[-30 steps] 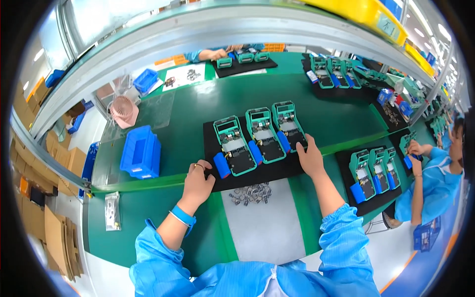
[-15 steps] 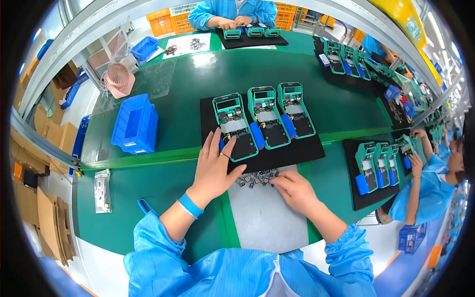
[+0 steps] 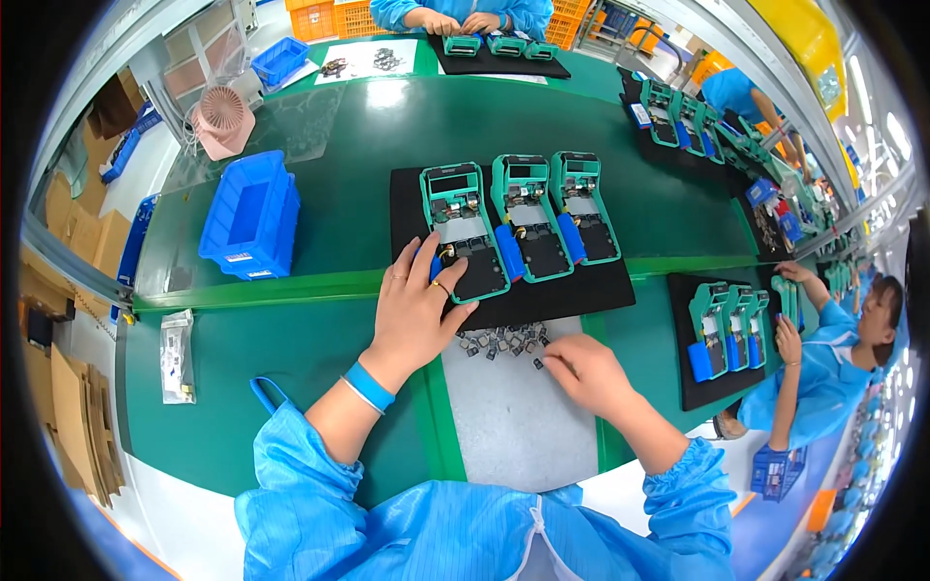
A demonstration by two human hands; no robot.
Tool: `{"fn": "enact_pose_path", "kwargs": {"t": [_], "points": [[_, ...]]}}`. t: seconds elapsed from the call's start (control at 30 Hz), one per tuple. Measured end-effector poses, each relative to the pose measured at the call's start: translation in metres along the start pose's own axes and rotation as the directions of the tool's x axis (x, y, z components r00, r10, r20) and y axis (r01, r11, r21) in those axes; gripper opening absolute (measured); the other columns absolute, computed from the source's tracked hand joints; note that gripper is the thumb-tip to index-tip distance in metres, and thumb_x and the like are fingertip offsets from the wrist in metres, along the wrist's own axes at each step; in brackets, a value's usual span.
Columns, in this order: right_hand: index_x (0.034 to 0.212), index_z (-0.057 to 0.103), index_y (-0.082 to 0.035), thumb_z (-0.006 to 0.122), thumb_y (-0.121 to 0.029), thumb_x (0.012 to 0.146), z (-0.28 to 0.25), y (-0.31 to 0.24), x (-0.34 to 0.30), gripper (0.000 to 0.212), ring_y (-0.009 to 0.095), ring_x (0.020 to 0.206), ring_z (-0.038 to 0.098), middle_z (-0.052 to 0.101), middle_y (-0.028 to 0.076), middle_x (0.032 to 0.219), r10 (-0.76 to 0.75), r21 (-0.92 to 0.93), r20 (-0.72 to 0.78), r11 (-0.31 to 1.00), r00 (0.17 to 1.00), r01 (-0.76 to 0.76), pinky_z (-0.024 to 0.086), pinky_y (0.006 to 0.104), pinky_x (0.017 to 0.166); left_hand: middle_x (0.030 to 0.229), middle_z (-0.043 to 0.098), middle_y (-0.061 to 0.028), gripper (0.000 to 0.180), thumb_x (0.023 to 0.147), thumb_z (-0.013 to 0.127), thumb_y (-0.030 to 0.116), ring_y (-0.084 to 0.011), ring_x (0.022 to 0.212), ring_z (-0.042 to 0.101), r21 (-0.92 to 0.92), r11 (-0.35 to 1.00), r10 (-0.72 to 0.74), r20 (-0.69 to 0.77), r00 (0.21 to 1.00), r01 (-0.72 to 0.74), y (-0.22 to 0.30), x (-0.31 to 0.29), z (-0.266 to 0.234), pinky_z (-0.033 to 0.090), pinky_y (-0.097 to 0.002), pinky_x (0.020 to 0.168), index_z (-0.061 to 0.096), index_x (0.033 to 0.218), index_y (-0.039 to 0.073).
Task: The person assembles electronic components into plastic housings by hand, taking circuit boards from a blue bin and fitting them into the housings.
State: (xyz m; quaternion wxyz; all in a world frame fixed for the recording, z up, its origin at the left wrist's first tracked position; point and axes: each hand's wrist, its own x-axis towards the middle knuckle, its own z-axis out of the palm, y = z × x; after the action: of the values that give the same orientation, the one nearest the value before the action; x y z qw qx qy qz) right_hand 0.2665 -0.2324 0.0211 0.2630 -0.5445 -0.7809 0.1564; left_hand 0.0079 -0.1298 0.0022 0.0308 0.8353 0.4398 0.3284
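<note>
Three green-framed device housings [image 3: 524,221] lie side by side on a black mat [image 3: 542,310], their insides with wires and circuit parts facing up. My left hand [image 3: 412,300] rests with fingers apart over the lower left edge of the leftmost housing [image 3: 475,266], beside its blue block. Below the mat, a pile of small dark square parts [image 3: 499,339] lies on a grey sheet [image 3: 513,416]. At the pile's right edge, my right hand [image 3: 589,373] pinches with thumb and forefinger at one small dark square part [image 3: 540,364].
A blue bin [image 3: 250,218] stands at the left, with a clear bag [image 3: 177,358] nearer me and a pink fan [image 3: 223,118] behind. Across the table a person works on similar housings. To the right, another person sits by a black mat [image 3: 702,387] with more housings.
My right hand has drawn slightly away from the pile, with a small dark part now showing at its fingertips. My left hand stays on the leftmost housing. The whole view has shifted slightly.
</note>
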Motion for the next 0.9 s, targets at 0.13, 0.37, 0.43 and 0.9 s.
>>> {"fn": "enact_pose_path", "kwargs": {"t": [0.13,0.37,0.43,0.9], "points": [[0.083,0.063,-0.007,0.065,-0.012,0.084,-0.003,0.004,0.004,0.006,0.028,0.085,0.065,0.065,0.007,0.086,-0.265,-0.195,0.077,0.941,0.961,0.275,0.055,0.038,0.072,0.153,0.039,-0.0184,0.051,0.082,0.078,0.027,-0.0428,0.138,0.038,-0.007,1.0,-0.005,-0.001,1.0,0.005,-0.002,0.0,0.0,0.037,-0.0517,0.109,0.065,0.129,0.011],[0.076,0.061,-0.003,0.065,-0.01,0.068,-0.012,-0.023,0.021,0.011,0.023,0.074,0.066,0.062,0.007,0.076,-0.329,-0.456,0.505,0.683,0.798,0.57,0.057,0.0331,0.064,0.152,0.04,-0.0177,0.052,0.081,0.078,0.03,-0.0432,0.136,0.04,-0.025,1.0,-0.018,-0.019,1.0,0.018,0.001,-0.001,0.0,0.038,-0.0521,0.107,0.064,0.129,0.014],[0.074,0.06,-0.003,0.065,-0.009,0.069,-0.013,-0.028,0.029,0.009,0.024,0.071,0.066,0.062,0.007,0.075,-0.297,-0.468,0.552,0.663,0.779,0.584,0.057,0.0335,0.062,0.15,0.041,-0.0174,0.053,0.079,0.079,0.03,-0.0427,0.134,0.041,-0.031,0.999,-0.012,-0.037,0.999,0.011,0.002,-0.002,0.001,0.04,-0.0515,0.106,0.065,0.128,0.014],[0.082,0.067,-0.009,0.073,-0.009,0.08,0.015,0.001,0.193,0.006,0.024,0.085,0.063,0.058,0.003,0.084,-0.501,-0.368,0.012,0.802,0.865,0.47,0.054,0.0361,0.07,0.142,0.047,-0.0154,0.053,0.072,0.084,0.03,-0.0384,0.129,0.046,-0.098,0.995,-0.02,-0.091,0.996,0.011,-0.003,0.001,0.003,0.041,-0.048,0.105,0.068,0.121,0.016]]}}
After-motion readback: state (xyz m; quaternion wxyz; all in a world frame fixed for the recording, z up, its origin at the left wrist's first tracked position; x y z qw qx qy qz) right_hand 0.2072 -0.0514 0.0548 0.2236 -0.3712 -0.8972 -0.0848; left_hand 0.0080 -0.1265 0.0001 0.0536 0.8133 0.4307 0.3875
